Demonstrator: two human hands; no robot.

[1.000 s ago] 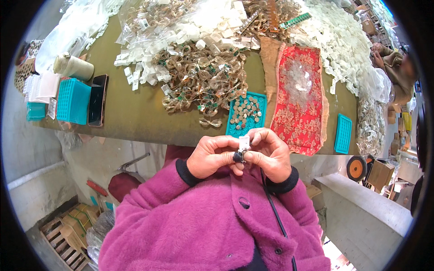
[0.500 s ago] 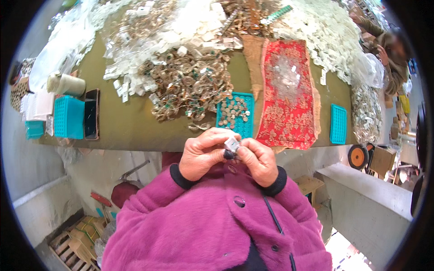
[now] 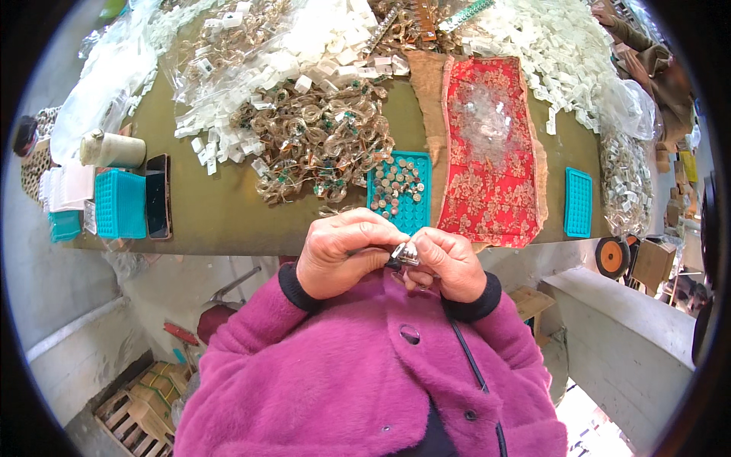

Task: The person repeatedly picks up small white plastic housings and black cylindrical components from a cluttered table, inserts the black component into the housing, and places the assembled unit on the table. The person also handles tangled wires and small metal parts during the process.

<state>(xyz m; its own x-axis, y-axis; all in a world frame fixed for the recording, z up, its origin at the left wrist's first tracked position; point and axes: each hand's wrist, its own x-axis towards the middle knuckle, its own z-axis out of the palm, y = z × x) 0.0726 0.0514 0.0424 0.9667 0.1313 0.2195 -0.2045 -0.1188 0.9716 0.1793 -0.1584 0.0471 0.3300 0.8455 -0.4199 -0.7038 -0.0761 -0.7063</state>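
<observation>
In front of my chest, just past the near table edge, both hands meet around a small white-and-silver plastic piece with a dark part on its underside. My left hand pinches it from the left with thumb and fingers. From the right, my right hand grips it too, its fingers curled under. Fingers cover much of the piece, so its exact kind is unclear. Closest beyond the hands is a teal tray with several round silver button cells in it. A heap of coiled clear wires lies to the left of that.
A red floral cloth lies right of the tray. White plastic pieces cover the far table. A second teal tray sits at right; stacked teal trays, a phone and a jar stand left. Another person's arm shows far right.
The held piece has been turned, its white face now tipped away and a silver side showing. My right hand has shifted slightly right and its lower fingers have curled under the piece.
</observation>
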